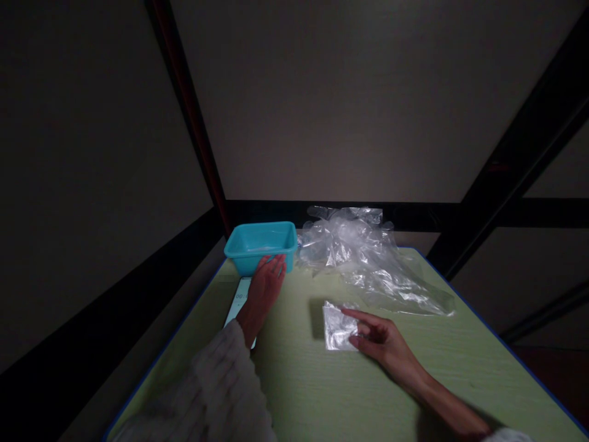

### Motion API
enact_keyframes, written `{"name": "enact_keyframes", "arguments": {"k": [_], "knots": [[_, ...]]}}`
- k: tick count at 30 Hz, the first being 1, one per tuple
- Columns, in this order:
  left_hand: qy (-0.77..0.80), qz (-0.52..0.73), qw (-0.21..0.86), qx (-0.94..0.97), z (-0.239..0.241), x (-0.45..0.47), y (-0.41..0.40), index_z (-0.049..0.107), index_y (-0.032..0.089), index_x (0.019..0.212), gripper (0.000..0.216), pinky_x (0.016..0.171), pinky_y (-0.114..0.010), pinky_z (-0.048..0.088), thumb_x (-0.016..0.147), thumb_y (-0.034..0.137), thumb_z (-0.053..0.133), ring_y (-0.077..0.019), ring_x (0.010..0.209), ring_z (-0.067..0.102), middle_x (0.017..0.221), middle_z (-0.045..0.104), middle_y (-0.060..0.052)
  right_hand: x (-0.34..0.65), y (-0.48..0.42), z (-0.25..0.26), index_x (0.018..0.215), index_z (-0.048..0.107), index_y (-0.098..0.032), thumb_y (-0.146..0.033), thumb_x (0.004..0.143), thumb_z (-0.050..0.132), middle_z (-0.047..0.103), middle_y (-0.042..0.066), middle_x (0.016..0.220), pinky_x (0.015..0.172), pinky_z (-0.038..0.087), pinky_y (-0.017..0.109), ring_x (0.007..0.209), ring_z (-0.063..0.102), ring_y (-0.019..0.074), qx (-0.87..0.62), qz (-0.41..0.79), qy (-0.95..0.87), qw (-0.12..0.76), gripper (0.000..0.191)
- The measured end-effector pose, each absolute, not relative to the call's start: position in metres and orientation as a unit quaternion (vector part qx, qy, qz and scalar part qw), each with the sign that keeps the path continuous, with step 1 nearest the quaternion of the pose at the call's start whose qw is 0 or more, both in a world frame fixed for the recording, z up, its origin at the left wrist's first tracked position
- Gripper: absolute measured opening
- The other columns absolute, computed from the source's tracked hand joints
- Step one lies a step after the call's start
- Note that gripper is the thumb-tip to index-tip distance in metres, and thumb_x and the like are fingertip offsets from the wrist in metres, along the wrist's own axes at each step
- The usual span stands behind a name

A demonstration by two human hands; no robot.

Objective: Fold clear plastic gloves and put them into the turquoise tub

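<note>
My left hand [264, 290] lies flat with fingers stretched out, its fingertips against the near wall of a turquoise plastic tub [248, 244]. Under its wrist lies a flat white device with a small display [239, 302]. My right hand [380, 339] rests on the green table [304, 380] with its forefinger stretched over a small folded clear plastic bag [338, 326] and its other fingers curled at the bag's right edge. The bag lies flat on the table.
A crumpled heap of clear plastic bags [363, 255] lies at the back of the table, right of the tub. The table has a blue edge [506, 350]. Dark beams and plain walls surround it.
</note>
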State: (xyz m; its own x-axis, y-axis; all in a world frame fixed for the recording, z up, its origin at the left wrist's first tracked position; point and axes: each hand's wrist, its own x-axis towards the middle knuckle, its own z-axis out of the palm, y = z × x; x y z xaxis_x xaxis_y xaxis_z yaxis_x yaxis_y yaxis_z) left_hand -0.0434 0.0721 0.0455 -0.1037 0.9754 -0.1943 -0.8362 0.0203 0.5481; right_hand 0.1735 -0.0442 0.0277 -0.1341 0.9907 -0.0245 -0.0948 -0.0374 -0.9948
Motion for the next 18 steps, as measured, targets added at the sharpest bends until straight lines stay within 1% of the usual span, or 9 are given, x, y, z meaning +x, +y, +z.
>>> {"name": "enact_keyframes", "arguments": {"k": [8, 14, 18], "knots": [[0.252, 0.688, 0.664, 0.149, 0.0428, -0.0431, 0.0733, 0.047, 0.019, 0.082, 0.023, 0.1, -0.035, 0.04, 0.088, 0.002, 0.032, -0.0175, 0.115, 0.054, 0.118, 0.059, -0.01, 0.1747, -0.0436, 0.0261, 0.104, 0.069, -0.017, -0.03, 0.059, 0.075, 0.025, -0.009, 0.054, 0.045, 0.016, 0.022, 0.049, 0.02, 0.0063, -0.452, 0.551, -0.518, 0.474, 0.047], [0.239, 0.692, 0.662, 0.16, 0.0425, -0.0421, 0.0739, 0.047, 0.019, 0.079, 0.019, 0.1, -0.036, 0.039, 0.086, 0.003, 0.039, -0.019, 0.117, 0.052, 0.114, 0.061, -0.007, 0.1745, -0.0425, 0.0258, 0.104, 0.069, -0.017, -0.032, 0.06, 0.075, 0.024, -0.009, 0.055, 0.045, 0.016, 0.022, 0.049, 0.02, 0.0066, -0.455, 0.544, -0.527, 0.469, 0.047], [0.241, 0.693, 0.661, 0.161, 0.0452, -0.0412, 0.0726, 0.046, 0.019, 0.075, 0.02, 0.098, -0.035, 0.04, 0.085, 0.003, 0.041, -0.0199, 0.116, 0.053, 0.11, 0.063, -0.006, 0.1747, -0.0427, 0.0262, 0.104, 0.069, -0.018, -0.033, 0.059, 0.075, 0.024, -0.009, 0.055, 0.045, 0.016, 0.022, 0.049, 0.021, 0.0067, -0.46, 0.541, -0.525, 0.469, 0.048]]}}
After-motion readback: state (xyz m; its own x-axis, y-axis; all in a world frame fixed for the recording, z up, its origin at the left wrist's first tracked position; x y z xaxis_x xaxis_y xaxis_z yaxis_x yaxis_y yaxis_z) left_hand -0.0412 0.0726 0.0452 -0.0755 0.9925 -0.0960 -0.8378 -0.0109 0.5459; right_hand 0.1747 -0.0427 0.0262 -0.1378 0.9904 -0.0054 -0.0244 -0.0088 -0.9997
